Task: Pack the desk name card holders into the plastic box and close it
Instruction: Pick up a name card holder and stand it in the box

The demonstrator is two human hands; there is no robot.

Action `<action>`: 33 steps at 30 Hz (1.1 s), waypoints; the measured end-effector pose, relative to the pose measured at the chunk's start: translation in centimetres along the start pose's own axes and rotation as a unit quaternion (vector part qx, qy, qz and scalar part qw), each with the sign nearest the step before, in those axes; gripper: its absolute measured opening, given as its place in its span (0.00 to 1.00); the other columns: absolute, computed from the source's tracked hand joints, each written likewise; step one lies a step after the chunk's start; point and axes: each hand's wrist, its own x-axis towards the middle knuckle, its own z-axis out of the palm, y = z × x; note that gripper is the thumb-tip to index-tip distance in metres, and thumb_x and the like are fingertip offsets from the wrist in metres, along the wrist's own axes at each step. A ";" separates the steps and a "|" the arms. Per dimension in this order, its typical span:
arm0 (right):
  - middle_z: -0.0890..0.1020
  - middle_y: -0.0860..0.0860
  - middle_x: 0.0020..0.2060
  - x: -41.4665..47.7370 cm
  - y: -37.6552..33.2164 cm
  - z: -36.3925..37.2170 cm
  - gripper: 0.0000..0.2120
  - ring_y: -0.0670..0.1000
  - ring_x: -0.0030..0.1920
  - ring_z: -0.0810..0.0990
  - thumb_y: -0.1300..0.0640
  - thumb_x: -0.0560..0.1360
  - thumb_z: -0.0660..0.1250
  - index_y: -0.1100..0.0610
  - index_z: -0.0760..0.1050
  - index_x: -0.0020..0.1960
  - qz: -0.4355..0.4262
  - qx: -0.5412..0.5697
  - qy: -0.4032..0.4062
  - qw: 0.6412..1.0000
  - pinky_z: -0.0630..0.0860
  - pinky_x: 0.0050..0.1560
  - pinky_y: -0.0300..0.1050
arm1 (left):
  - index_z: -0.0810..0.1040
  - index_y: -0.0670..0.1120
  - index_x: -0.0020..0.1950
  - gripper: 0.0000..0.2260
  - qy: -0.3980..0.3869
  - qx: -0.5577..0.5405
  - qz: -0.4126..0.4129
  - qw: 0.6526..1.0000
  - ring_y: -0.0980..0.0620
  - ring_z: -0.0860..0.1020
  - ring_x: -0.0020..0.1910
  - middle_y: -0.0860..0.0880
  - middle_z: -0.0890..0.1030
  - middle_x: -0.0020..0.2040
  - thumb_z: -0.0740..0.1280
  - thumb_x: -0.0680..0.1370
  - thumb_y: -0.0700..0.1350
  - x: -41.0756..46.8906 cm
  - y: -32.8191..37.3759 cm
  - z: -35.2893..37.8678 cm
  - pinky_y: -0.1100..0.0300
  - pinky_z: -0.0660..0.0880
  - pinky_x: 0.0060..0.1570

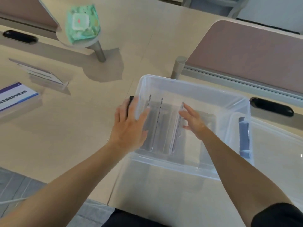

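A clear plastic box [193, 89] stands open on the desk in front of me. Clear acrylic name card holders [157, 125] stand on edge inside it, at its left side. My left hand [129, 126] rests on the box's left wall by its black handle clip, thumb over the rim and touching the leftmost holder. My right hand [193, 122] is inside the box with fingers spread, its fingertips against the rightmost holder [177, 128]. More holders lie on the desk at left: a clear one [39, 73] and one with a blue-and-white card [14, 97].
The box's clear lid [277, 145] lies to the right, with a blue clip [244, 136] at the box's right wall. A green wet-wipes pack [82, 22] sits on a small round stand. Pink desk dividers [246, 54] rise behind the box. Black cable slots are at both sides.
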 end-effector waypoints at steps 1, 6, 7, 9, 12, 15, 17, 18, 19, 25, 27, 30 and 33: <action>0.72 0.53 0.68 -0.4 -0.1 -0.4 0.29 0.57 0.72 0.69 0.51 0.79 0.67 0.41 0.61 0.77 -0.003 -0.029 -0.015 0.999 0.71 0.65 0.60 | 0.72 0.50 0.70 0.33 0.012 0.013 0.063 0.998 0.33 0.60 0.72 0.38 0.61 0.75 0.75 0.67 0.54 0.1 0.1 0.0 0.38 0.60 0.68; 0.63 0.52 0.77 -2.7 0.5 -1.3 0.47 0.57 0.73 0.68 0.50 0.71 0.76 0.28 0.48 0.75 -0.003 -0.154 -0.105 0.982 0.77 0.57 0.54 | 0.66 0.55 0.74 0.28 -0.129 0.091 0.188 0.970 0.42 0.61 0.74 0.43 0.63 0.76 0.60 0.77 0.65 1.8 0.8 -1.0 0.46 0.53 0.73; 0.62 0.51 0.78 -3.0 0.6 -1.3 0.49 0.56 0.72 0.69 0.48 0.68 0.77 0.26 0.47 0.74 -0.011 -0.162 -0.108 0.981 0.78 0.57 0.52 | 0.62 0.57 0.76 0.30 -0.143 0.102 0.181 0.968 0.43 0.59 0.75 0.44 0.61 0.77 0.57 0.77 0.67 2.1 0.8 -1.0 0.47 0.52 0.74; 0.60 0.50 0.79 -3.1 0.5 -1.3 0.49 0.56 0.71 0.71 0.46 0.65 0.78 0.21 0.47 0.70 -0.033 -0.159 -0.111 0.980 0.80 0.53 0.47 | 0.57 0.59 0.77 0.32 -0.157 0.116 0.187 0.963 0.43 0.59 0.75 0.45 0.61 0.78 0.54 0.76 0.70 2.3 0.9 -1.1 0.47 0.53 0.73; 0.61 0.50 0.78 -3.2 0.2 -1.0 0.45 0.54 0.73 0.68 0.51 0.71 0.76 0.22 0.50 0.69 -0.032 -0.156 -0.133 0.978 0.80 0.55 0.49 | 0.57 0.61 0.77 0.35 -0.176 0.128 0.203 0.955 0.44 0.61 0.75 0.47 0.62 0.78 0.54 0.73 0.73 2.3 0.9 -1.5 0.47 0.54 0.72; 0.63 0.54 0.77 -3.3 0.5 -0.8 0.42 0.56 0.71 0.71 0.56 0.74 0.73 0.26 0.51 0.71 -0.027 -0.121 -0.138 0.983 0.79 0.60 0.53 | 0.58 0.61 0.77 0.34 -0.180 0.137 0.194 0.955 0.46 0.60 0.76 0.52 0.60 0.79 0.53 0.74 0.73 2.4 1.2 -1.6 0.48 0.53 0.72; 0.64 0.55 0.76 -3.4 0.6 -0.6 0.42 0.59 0.68 0.74 0.57 0.74 0.73 0.27 0.52 0.72 -0.028 -0.106 -0.135 0.985 0.80 0.58 0.51 | 0.57 0.62 0.77 0.32 -0.178 0.138 0.192 0.955 0.46 0.59 0.76 0.53 0.60 0.79 0.52 0.75 0.72 2.4 1.3 -1.6 0.48 0.53 0.71; 0.65 0.56 0.75 -3.4 0.6 -0.5 0.42 0.59 0.67 0.75 0.57 0.74 0.73 0.28 0.52 0.72 -0.028 -0.101 -0.134 0.985 0.81 0.57 0.50 | 0.57 0.62 0.77 0.32 -0.178 0.137 0.193 0.955 0.46 0.60 0.76 0.54 0.61 0.78 0.52 0.75 0.72 2.4 1.3 -1.6 0.48 0.53 0.71; 0.66 0.57 0.75 -3.3 0.8 -0.3 0.43 0.59 0.66 0.76 0.57 0.74 0.73 0.28 0.52 0.73 -0.029 -0.097 -0.133 0.986 0.82 0.55 0.48 | 0.57 0.62 0.77 0.31 -0.180 0.136 0.195 0.955 0.46 0.60 0.76 0.55 0.61 0.78 0.51 0.75 0.71 2.4 1.3 -1.6 0.48 0.54 0.71; 0.67 0.59 0.73 -2.9 1.2 0.5 0.44 0.53 0.49 0.86 0.57 0.75 0.73 0.30 0.51 0.76 -0.039 -0.090 -0.136 0.986 0.83 0.51 0.46 | 0.60 0.59 0.76 0.26 -0.164 0.150 0.202 0.954 0.45 0.64 0.73 0.56 0.65 0.76 0.49 0.80 0.65 2.4 1.3 -1.1 0.47 0.59 0.68; 0.67 0.59 0.73 -2.8 1.2 0.7 0.44 0.53 0.49 0.86 0.56 0.75 0.73 0.31 0.50 0.76 -0.043 -0.094 -0.133 0.986 0.83 0.51 0.45 | 0.58 0.58 0.77 0.26 -0.163 0.156 0.203 0.953 0.44 0.64 0.74 0.55 0.63 0.77 0.48 0.80 0.65 2.4 1.3 -1.0 0.46 0.59 0.68; 0.67 0.58 0.73 -2.7 1.2 1.0 0.44 0.52 0.51 0.85 0.56 0.75 0.73 0.32 0.49 0.77 -0.051 -0.096 -0.129 0.986 0.83 0.49 0.43 | 0.56 0.57 0.78 0.26 -0.162 0.156 0.197 0.954 0.44 0.62 0.75 0.54 0.60 0.79 0.47 0.81 0.64 2.4 1.4 -1.0 0.47 0.59 0.68; 0.67 0.58 0.73 -2.6 1.4 1.1 0.44 0.51 0.48 0.86 0.55 0.75 0.73 0.31 0.49 0.77 -0.056 -0.096 -0.125 0.986 0.83 0.48 0.42 | 0.56 0.57 0.78 0.26 -0.159 0.151 0.191 0.957 0.44 0.62 0.75 0.53 0.59 0.79 0.48 0.81 0.63 2.5 1.4 -0.9 0.47 0.59 0.69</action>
